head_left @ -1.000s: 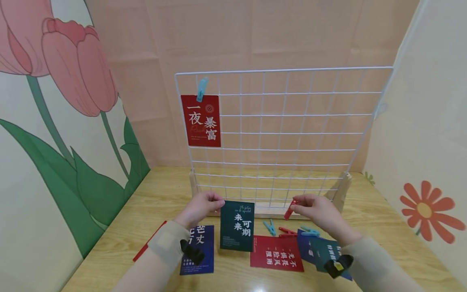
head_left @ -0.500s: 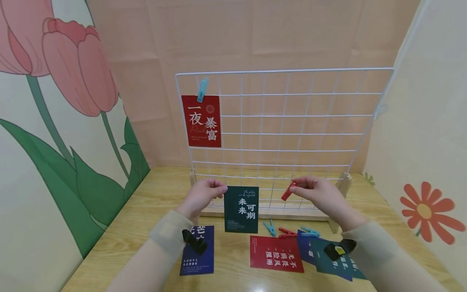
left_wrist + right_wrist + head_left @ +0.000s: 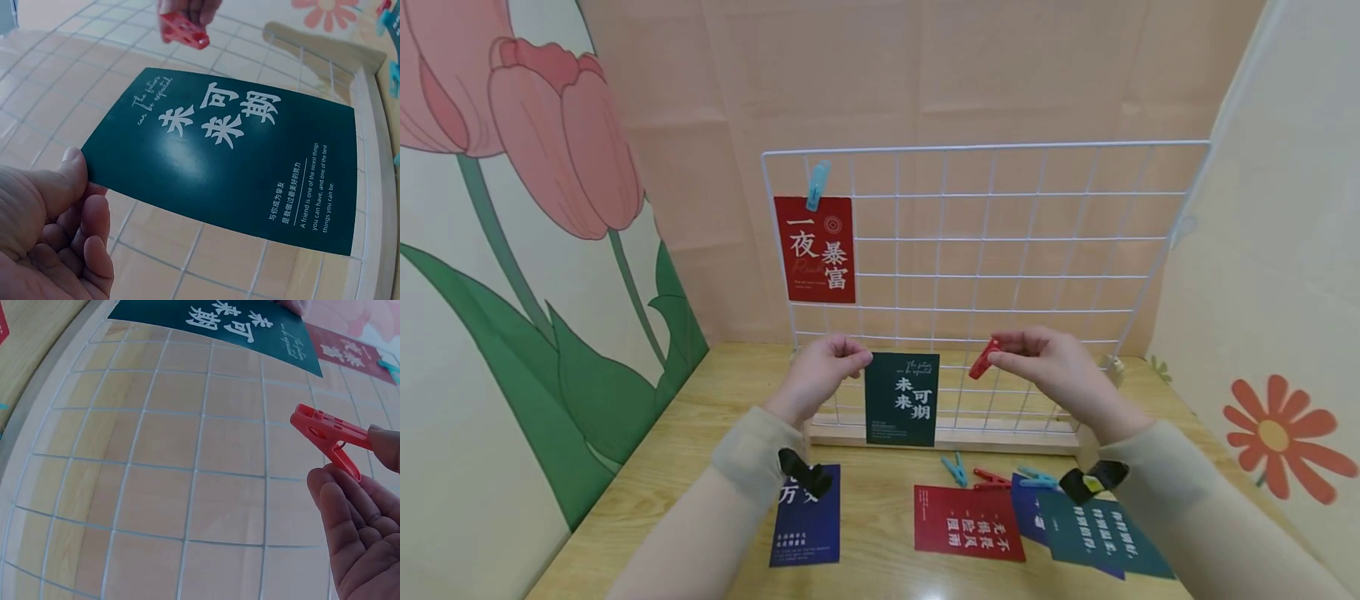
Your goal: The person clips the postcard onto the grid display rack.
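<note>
A dark green card [image 3: 901,400] with white lettering hangs upright from my left hand [image 3: 823,375], whose thumb and fingers pinch its upper left corner. In the left wrist view the card [image 3: 231,162] spans the middle, in front of the wire grid. My right hand [image 3: 1048,371] holds a red clothespin [image 3: 984,358] by its handle ends, to the right of the card. The right wrist view shows this clothespin [image 3: 328,434] between thumb and fingers, its nose pointing toward the card's side. Behind both hands stands the white wire grid [image 3: 992,238].
A red card [image 3: 815,267] hangs at the grid's upper left under a blue clothespin [image 3: 817,185]. On the wooden table [image 3: 880,550] lie a blue card [image 3: 808,529], a red card [image 3: 967,522], overlapping green and blue cards [image 3: 1097,533], and several blue and red clothespins [image 3: 955,469].
Both hands have risen and moved forward toward the grid, carrying the green card and the red clothespin. The clothespin has come a little nearer the card.
</note>
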`<state>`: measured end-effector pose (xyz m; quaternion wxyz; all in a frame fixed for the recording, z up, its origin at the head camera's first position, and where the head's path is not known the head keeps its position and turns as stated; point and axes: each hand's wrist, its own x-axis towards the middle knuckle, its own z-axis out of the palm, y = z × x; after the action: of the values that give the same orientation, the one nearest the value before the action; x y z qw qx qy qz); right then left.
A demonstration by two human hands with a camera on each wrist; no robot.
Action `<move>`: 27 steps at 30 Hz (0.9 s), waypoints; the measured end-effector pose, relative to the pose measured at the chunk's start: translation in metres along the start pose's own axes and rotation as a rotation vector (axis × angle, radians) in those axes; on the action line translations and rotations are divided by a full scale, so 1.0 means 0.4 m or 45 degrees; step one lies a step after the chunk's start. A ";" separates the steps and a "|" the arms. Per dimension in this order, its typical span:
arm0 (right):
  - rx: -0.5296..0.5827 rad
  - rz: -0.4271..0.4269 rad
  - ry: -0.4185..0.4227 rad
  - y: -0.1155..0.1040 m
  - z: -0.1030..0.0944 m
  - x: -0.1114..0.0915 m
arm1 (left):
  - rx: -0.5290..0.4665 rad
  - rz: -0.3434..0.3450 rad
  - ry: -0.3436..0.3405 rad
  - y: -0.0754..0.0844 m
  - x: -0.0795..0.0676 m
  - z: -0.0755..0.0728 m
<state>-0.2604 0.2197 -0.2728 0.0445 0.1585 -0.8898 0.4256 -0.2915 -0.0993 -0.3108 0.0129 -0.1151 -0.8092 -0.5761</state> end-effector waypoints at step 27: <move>-0.019 -0.090 0.058 -0.128 -0.065 0.058 | -0.074 0.128 0.125 0.115 0.033 -0.022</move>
<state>-0.2675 0.2038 -0.2133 0.0810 0.1796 -0.8856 0.4207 -0.2959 -0.0908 -0.2630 0.0781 -0.1276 -0.7837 -0.6029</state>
